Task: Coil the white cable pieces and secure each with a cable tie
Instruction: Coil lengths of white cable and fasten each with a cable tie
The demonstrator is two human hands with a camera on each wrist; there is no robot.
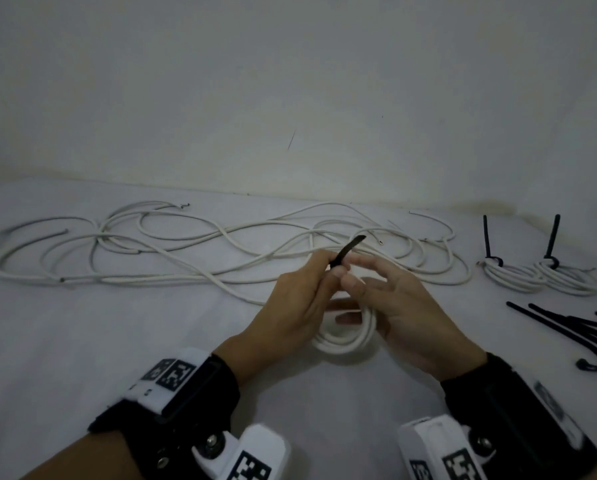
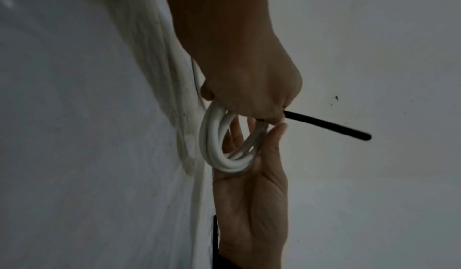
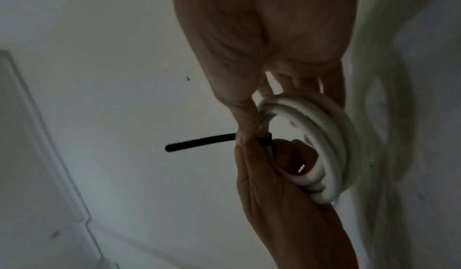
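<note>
A small white cable coil (image 1: 342,341) is held between both hands above the white sheet. A black cable tie (image 1: 350,247) is wrapped round the coil's far side, with its free tail pointing up and away. My left hand (image 1: 335,268) pinches the tie at its base, fingers curled. My right hand (image 1: 354,275) holds the coil, thumb on its rim beside the tie and fingers behind it. The left wrist view shows the coil (image 2: 214,151) hanging against the right palm (image 2: 252,194) and the tie tail (image 2: 324,124). The right wrist view shows the tie's loop round the coil (image 3: 331,135).
A long tangle of loose white cable (image 1: 186,251) lies across the sheet beyond my hands. Two tied coils (image 1: 511,277) (image 1: 567,278) sit at the far right, tie tails upright. Several spare black ties (image 1: 567,327) lie at the right edge. A wall stands close behind.
</note>
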